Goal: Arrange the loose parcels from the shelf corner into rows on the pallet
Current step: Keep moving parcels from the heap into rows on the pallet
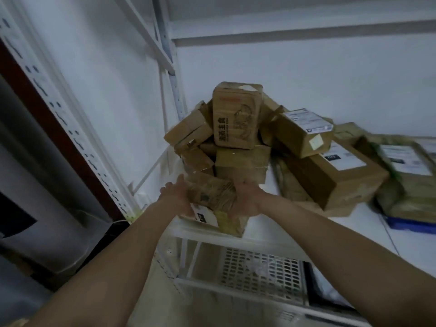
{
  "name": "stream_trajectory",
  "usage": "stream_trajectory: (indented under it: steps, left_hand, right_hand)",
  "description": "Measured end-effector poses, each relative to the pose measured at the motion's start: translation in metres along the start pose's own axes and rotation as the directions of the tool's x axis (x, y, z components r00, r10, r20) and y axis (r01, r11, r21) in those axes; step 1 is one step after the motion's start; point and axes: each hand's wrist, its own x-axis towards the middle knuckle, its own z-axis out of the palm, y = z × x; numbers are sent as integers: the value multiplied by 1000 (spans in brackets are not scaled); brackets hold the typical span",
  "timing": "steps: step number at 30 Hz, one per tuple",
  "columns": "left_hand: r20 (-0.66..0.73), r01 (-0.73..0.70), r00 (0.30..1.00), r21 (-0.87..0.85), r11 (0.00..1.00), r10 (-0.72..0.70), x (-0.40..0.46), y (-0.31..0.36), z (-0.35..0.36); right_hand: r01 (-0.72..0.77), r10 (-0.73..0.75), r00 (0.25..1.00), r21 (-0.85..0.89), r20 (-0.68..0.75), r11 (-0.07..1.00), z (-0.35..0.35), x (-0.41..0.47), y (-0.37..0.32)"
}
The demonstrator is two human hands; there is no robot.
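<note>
The white shelf (368, 234) carries everything here, and the heap of parcels (236, 147) crowds into its back left corner, against the upright post. That heap is my main worry: brown boxes lean on each other at odd angles, and the tall printed box (236, 116) stands on top of a squat carton (240, 165) with little holding it square. Anything drawn out from the base could well bring it toppling forward.

To the right, a large carton (339, 178) with a white label lies tilted, and a smaller labelled box (304, 133) rests on it, also slanted. A nudge to the heap might slide that one off. Further along toward the right edge lie wrapped flat packets (405, 182), near enough that a slide could reach them.

At the front edge of the shelf, near the left corner, both hands have hold of a crumpled small parcel (212, 192). The left hand (177, 197) presses flat against its left side with the fingers fairly straight; the right hand (245, 201) cups its right side, though how far its fingers curl behind I cannot tell. The parcel sits partly on a lower labelled box (212, 219) that overhangs the edge. Gripped only by side pressure, the soft wrapping could give and slip, and lifting might drag that lower box off the shelf. No pallet is visible from here.
</note>
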Motion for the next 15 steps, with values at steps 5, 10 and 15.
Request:
stream_trajectory:
  steps: [5,10,15]
  left_hand:
    - [26,-125,992,35,992,124,-24,-3,11]
    - [56,-254,967,204,945,248,-52,8,29]
    - [78,-324,946,237,916,314,-84,38,46]
  right_hand:
    - [-59,53,997,-88,-61,994,7,-56,-2]
    - [-129,109,986,-164,-124,978,18,-112,5]
    - [-281,261,957,-172,-128,944,30,-168,28]
